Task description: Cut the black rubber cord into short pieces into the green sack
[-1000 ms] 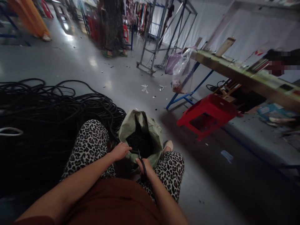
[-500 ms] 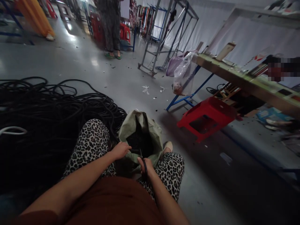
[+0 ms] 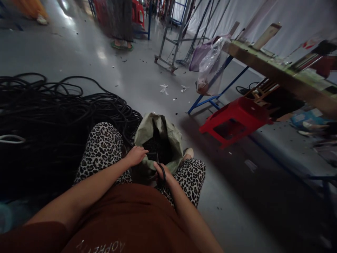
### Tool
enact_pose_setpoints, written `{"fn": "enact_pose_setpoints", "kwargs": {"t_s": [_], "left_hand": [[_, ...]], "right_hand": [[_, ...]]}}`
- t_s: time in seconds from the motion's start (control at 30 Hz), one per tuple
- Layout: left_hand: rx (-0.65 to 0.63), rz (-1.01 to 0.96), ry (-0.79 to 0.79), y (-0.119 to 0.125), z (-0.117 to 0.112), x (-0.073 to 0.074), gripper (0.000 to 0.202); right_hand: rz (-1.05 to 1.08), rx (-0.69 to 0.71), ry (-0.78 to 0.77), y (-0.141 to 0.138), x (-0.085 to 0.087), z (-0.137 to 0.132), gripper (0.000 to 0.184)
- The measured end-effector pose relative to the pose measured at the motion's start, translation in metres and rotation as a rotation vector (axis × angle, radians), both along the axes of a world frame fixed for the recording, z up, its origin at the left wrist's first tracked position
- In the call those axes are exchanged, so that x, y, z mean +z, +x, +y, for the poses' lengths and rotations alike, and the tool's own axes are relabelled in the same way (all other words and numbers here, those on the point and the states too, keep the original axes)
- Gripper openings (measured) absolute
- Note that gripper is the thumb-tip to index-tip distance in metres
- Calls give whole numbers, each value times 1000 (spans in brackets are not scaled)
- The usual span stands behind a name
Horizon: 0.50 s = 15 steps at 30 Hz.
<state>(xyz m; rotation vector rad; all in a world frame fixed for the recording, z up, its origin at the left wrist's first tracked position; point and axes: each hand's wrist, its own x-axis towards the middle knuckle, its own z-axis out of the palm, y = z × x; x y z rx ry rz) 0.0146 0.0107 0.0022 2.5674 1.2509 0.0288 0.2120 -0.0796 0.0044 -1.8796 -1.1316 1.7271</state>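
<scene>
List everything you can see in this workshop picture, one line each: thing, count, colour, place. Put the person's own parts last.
Cable pile: one heap, black, floor at left.
Sack: one, pale green, open, between the knees, dark pieces inside.
Scissors: one pair, black, in the right hand.
Stool: one, red, floor right of the sack.
Workbench: one, greenish top, blue legs, at right.
Plastic bags: two, clear and purplish, hanging at the bench end.
Metal frame: one, grey, at the back.
Another person's feet: two, green sandals, far floor.
Trousers: leopard print, both legs.
Shirt: rust brown, at the bottom.
Left hand: on the sack's rim.
Right hand: gripping the scissors.
</scene>
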Motion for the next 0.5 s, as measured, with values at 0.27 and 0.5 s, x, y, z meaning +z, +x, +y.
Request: {"fn": "enact_pose_setpoints", "kwargs": {"t_s": [0.27, 0.5], "left_hand": [[-10, 24, -11, 1, 1, 1, 29], [-26, -12, -20, 2, -1, -1, 29]], "right_hand": [[-18, 68, 8, -4, -6, 5, 45], [-7, 76, 55, -8, -9, 5, 45]]}}
